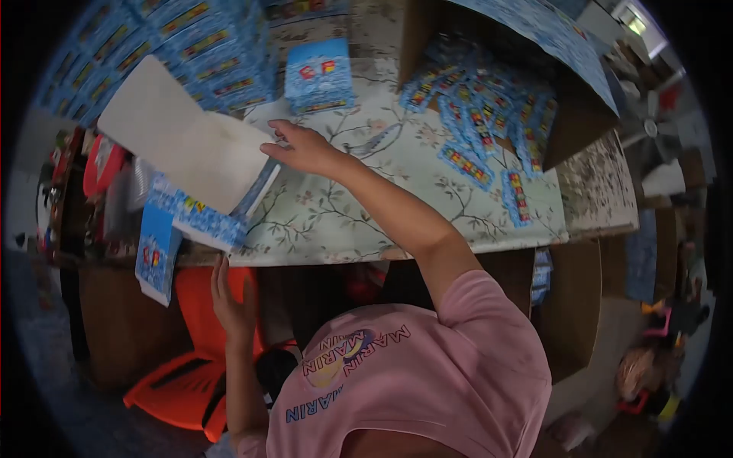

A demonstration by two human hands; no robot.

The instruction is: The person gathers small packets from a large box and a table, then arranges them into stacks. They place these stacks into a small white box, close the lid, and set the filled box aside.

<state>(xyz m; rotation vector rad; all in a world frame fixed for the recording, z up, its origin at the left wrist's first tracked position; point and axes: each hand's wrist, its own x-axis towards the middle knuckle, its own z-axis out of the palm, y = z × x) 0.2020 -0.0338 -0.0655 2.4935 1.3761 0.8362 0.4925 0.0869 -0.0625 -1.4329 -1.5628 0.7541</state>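
Note:
A blue printed carton (208, 223) with a plain white inside lies opened out at the table's left front edge. Its long white flap (156, 103) reaches up and back, and a blue printed end flap (159, 248) hangs past the edge. My right hand (305, 149) is over the carton's right side, with thumb and forefinger apart and nothing visible between them. Below the front edge of the carton, my left hand (235, 301) is raised with its fingers stretched out, the fingertips close to the carton's lower edge.
Stacked blue boxes (206, 46) rise at the back left, beside a closed blue box (319, 76). Blue sachet strips (477, 114) spill from a large cardboard box (569, 130) on the right. An orange chair (195, 366) stands under the left side.

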